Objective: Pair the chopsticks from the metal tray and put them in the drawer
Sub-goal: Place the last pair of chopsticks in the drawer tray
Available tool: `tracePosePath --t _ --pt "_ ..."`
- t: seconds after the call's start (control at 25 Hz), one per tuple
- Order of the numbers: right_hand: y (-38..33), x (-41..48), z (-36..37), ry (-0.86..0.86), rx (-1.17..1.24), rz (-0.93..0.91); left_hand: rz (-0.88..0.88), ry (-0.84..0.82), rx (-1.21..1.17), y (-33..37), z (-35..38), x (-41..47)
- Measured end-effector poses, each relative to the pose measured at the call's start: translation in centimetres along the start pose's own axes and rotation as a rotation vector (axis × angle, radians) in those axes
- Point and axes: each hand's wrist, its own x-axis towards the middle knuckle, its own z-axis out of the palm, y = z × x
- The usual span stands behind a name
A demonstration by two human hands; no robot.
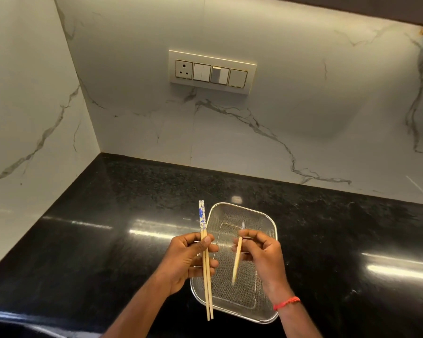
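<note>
A metal mesh tray (264, 217) sits on the black counter in front of me. My left hand (186, 261) grips a pair of wooden chopsticks (206, 276) with blue-and-white patterned tops, held side by side and nearly upright over the tray's left edge. My right hand (261, 254) pinches a single wooden chopstick (237, 259), blurred, above the middle of the tray. No other chopstick shows through the tray's mesh. The drawer is out of view.
The glossy black granite counter (108, 230) runs into a corner of white marble walls. A switch plate with a socket (211, 71) is on the back wall. A red thread band (286, 302) circles my right wrist.
</note>
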Motion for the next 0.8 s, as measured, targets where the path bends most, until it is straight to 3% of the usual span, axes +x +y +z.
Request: tracePosePath --t 0.2,0.32,0.68,0.8 --pt "0.3 -1.8 2.4 -0.079 -0.137 -0.03 -0.009 -0.028 0.042 -0.9 1.0 -0.1" --pt "0.6 -2.2 2.5 -0.084 -0.081 -0.014 0.002 -0.013 0.041 -1.6 1.2 -0.2" --pt "1.2 -3.9 1.1 -0.049 -0.18 -0.112 -0.061 -0.057 0.058 -2.3 2.6 0.4" --pt "1.7 -5.1 0.0 0.035 -0.183 -0.164 -0.088 -0.106 0.078 -3.0 4.0 0.4"
